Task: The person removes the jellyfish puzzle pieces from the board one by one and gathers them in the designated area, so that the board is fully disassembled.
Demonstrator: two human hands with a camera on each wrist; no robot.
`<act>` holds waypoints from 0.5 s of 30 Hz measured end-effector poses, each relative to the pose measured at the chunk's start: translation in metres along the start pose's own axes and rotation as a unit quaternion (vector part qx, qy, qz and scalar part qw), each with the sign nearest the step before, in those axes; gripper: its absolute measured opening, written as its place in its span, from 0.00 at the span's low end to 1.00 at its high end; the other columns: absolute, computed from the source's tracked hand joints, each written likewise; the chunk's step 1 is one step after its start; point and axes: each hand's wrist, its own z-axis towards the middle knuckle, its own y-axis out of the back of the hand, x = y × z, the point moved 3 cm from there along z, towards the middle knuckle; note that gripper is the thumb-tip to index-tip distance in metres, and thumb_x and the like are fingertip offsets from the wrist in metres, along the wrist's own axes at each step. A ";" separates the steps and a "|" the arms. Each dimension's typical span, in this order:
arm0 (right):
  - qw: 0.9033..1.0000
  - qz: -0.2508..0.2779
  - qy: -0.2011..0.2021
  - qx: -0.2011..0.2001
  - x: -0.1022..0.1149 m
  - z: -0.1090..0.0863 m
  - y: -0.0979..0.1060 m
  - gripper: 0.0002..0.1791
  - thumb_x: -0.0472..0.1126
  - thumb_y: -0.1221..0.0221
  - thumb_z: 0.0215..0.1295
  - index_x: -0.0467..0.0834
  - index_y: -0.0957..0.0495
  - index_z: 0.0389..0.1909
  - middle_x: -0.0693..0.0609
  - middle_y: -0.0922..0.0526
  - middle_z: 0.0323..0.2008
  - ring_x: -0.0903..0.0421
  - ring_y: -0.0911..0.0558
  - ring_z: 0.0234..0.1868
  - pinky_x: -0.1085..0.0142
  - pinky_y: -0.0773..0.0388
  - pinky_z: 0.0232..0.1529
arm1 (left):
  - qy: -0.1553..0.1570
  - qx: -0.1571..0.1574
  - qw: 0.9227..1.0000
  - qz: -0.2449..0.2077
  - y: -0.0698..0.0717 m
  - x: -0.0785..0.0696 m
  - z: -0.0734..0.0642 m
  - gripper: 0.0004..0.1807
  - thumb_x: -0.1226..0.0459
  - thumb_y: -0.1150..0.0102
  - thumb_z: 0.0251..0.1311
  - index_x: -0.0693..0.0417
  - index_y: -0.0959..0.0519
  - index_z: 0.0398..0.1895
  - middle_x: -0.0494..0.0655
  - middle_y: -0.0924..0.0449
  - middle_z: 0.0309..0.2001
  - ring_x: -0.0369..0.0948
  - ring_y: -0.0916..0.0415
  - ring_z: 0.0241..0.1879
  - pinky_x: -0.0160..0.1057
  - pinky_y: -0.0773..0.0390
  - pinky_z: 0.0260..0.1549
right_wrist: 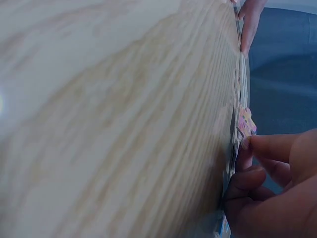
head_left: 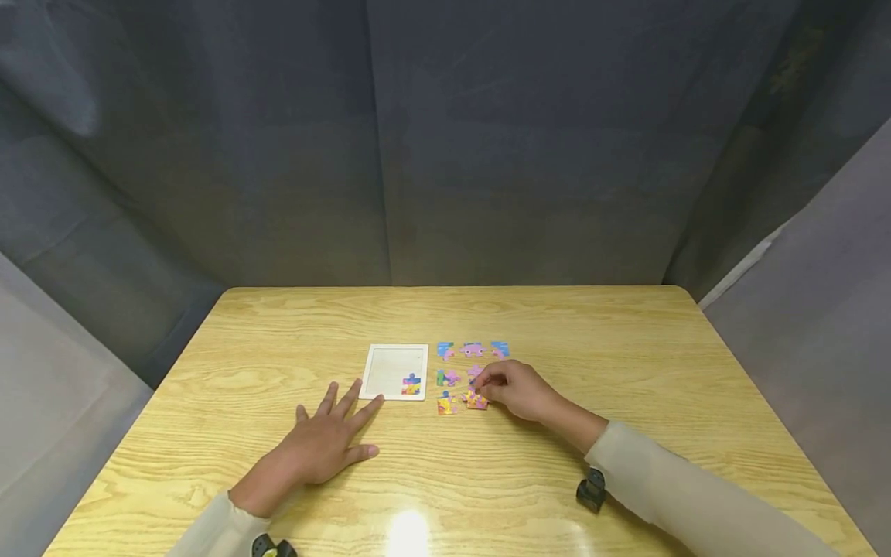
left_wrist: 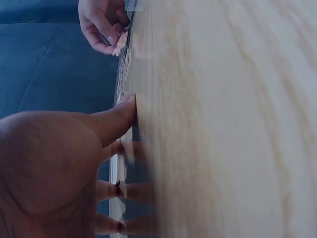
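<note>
My right hand (head_left: 518,393) pinches a yellow and pink jigsaw puzzle piece (right_wrist: 245,121) between thumb and forefinger. In the head view that piece is at the lower right of the loose pieces, tilted off the table in the right wrist view. My left hand (head_left: 322,447) lies spread on the table, its fingertips by the near left corner of a white square puzzle frame (head_left: 395,397). One blue, red and yellow piece (head_left: 411,385) sits in the frame's near right corner. Part of the middle row of loose pieces is hidden behind my right fingers.
Several loose pieces lie in rows right of the frame: a blue one (head_left: 445,351), a pink one with eyes (head_left: 473,350), another blue one (head_left: 500,350), a green and pink one (head_left: 448,377) and a yellow one (head_left: 446,404). Dark curtains (head_left: 487,155) hang behind the wooden table (head_left: 599,340).
</note>
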 end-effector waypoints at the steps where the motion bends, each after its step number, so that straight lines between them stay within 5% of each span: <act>1: 1.000 -0.001 0.001 0.000 0.000 -0.001 0.001 0.06 0.35 0.39 0.74 0.44 0.14 0.42 0.52 0.15 0.45 0.56 0.22 0.41 0.61 0.23 0.42 | 0.001 0.001 1.000 0.000 0.000 0.000 0.000 0.42 0.38 0.50 0.73 0.35 0.50 0.84 0.58 0.62 0.84 0.70 0.62 0.79 0.87 0.48 0.56; 15: 0.999 -0.039 0.031 0.011 0.003 -0.006 0.005 0.03 0.34 0.36 0.71 0.38 0.16 0.37 0.53 0.16 0.35 0.58 0.19 0.34 0.68 0.21 0.36 | -0.005 -0.005 1.000 -0.003 0.000 0.000 -0.001 0.42 0.38 0.50 0.73 0.36 0.49 0.84 0.59 0.61 0.83 0.71 0.62 0.78 0.87 0.48 0.56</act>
